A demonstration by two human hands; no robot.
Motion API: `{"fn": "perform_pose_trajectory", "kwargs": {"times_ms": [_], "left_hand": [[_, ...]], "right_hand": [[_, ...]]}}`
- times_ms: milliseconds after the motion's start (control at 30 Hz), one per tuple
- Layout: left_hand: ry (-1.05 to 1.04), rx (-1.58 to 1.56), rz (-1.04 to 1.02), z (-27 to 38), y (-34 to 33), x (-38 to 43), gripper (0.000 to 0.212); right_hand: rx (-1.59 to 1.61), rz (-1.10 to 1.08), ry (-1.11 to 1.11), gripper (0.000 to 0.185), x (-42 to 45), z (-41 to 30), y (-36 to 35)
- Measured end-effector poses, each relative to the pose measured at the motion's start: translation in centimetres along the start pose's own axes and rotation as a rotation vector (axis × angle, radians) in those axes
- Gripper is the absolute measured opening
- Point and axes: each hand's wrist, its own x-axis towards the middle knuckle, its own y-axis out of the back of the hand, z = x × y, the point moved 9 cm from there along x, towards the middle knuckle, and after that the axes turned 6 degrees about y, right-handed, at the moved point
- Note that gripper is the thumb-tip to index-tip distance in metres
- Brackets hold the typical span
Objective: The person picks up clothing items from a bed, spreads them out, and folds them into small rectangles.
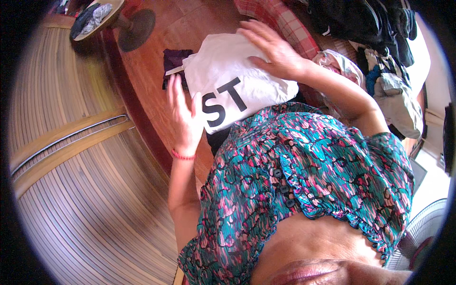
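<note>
A white cloth garment (228,60) with large black printed letters lies bunched across the lap. My right hand (274,51), slightly blurred, is over its upper right part with the fingers apart; whether it touches the cloth I cannot tell. At the garment's left edge is my left hand (185,117), fingers pointing away from me and thumb apart, with a red beaded bracelet (184,156) on the wrist. Neither hand grips anything. A narrow white strip (174,70) sticks out from the garment's left side. Just beyond it lies a dark purple cloth (174,58), partly hidden.
Striped wood-look panels (89,199) fill the left side. At upper left, clothes (96,17) lie on a round-based stool (137,30). Red plaid fabric (288,25), dark clothes (356,21) and heaped light clothes (399,99) are to the right. A fan (420,231) stands at lower right.
</note>
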Motion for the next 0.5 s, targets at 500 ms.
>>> {"fn": "perform_pose_trajectory", "kwargs": {"times_ms": [500], "left_hand": [[-0.176,0.079,-0.322,-7.3,-8.3,-1.9,0.045]], "right_hand": [[-0.181,-0.457,0.059,0.054,-3.9,4.6,-8.3]]}}
